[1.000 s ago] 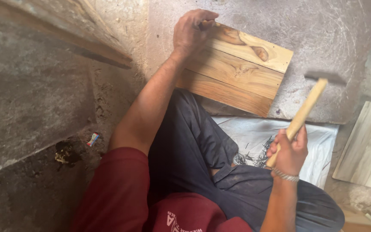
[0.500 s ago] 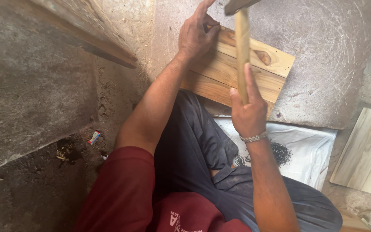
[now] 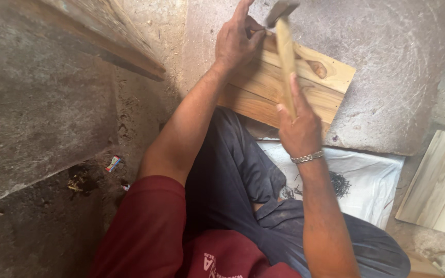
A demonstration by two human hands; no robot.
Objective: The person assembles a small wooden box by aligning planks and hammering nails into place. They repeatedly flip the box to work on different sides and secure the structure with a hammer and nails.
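A panel of light wooden planks [image 3: 305, 87] lies on a grey stone slab [image 3: 397, 62] in front of my knees. My left hand [image 3: 238, 38] rests on the panel's far left corner, fingers pinched around a small nail that is hard to make out. My right hand [image 3: 298, 128], with a metal bracelet on the wrist, grips the wooden handle of a hammer [image 3: 284, 46]. The hammer's metal head sits at the top of the view, right beside my left fingers.
A white sheet [image 3: 372, 177] with a pile of dark nails [image 3: 340, 184] lies by my right leg. Another pale board [image 3: 439, 183] rests at the right. A long wooden beam [image 3: 114, 38] crosses the upper left over rough concrete. Small litter [image 3: 113, 163] lies on the dirt floor.
My right hand has swung the hammer from low at my right side up and over the panel, and its head now sits by my left fingers. The left hand stayed at the corner.
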